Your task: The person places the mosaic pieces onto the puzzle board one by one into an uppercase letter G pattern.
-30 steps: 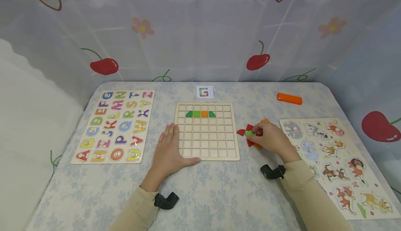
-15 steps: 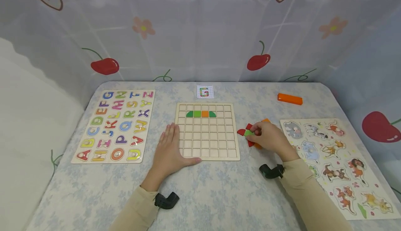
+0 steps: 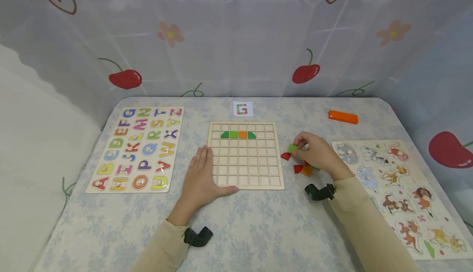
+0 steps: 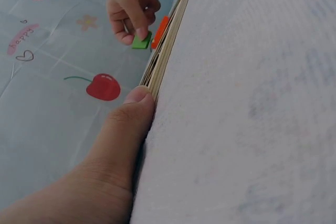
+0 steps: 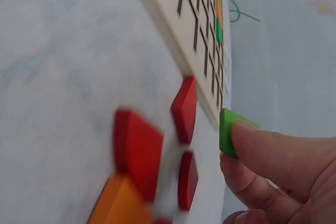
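A light green square tile [image 3: 292, 148] is pinched between thumb and fingers of my right hand [image 3: 315, 151], lifted above loose pieces right of the wooden grid board [image 3: 245, 157]. The right wrist view shows the tile [image 5: 227, 132] under the thumb. Below it lie red curved-edged pieces [image 3: 285, 156] and an orange piece [image 3: 306, 170], partly hidden by the hand. My left hand [image 3: 198, 175] rests with straight fingers at the board's left edge, thumb along the front edge. One upper row holds a dark green piece [image 3: 225, 135], a green square [image 3: 234, 135], an orange square [image 3: 242, 135] and another dark green piece [image 3: 251, 135].
Behind the board lies a small card [image 3: 242, 109] printed with a coloured G. An alphabet puzzle [image 3: 166, 185] is on the left, an animal puzzle [image 3: 402, 218] on the right. An orange bar [image 3: 343, 117] lies at the back right.
My right hand has raised the green square tile off the pile and moved slightly up, uncovering more of the red and orange pieces. The left hand stays at the board.
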The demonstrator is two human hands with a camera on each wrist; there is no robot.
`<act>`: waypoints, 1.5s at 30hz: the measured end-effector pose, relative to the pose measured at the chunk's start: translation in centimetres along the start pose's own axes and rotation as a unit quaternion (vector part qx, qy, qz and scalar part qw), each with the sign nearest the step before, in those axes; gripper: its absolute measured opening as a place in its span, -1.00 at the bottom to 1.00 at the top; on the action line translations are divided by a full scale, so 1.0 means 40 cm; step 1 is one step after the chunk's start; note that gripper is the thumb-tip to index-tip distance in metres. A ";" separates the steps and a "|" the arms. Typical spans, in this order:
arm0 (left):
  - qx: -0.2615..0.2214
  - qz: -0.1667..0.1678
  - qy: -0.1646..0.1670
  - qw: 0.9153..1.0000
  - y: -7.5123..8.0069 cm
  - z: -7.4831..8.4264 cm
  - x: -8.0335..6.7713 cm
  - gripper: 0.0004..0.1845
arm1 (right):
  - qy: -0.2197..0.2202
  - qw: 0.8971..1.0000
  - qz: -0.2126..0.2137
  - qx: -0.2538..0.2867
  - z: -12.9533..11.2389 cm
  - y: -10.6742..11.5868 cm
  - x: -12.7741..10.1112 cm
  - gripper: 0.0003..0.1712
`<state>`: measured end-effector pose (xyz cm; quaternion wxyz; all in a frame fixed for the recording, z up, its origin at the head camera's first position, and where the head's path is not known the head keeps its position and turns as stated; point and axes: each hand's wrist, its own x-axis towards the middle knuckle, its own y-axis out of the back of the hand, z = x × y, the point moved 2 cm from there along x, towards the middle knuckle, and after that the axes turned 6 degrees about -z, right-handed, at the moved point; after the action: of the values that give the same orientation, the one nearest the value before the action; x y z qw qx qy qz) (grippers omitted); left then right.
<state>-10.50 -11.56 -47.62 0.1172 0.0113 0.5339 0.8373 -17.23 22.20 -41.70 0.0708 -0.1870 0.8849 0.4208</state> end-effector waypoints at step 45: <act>0.014 0.008 -0.004 1.000 -0.001 -0.001 -0.001 0.61 | 0.132 0.980 -0.047 -0.139 -0.323 -0.210 0.166 -0.75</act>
<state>-10.45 -11.58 -47.67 0.1126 0.0204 0.5448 0.8307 -19.66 5.59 -41.40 -0.0536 -0.2898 0.8098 0.5073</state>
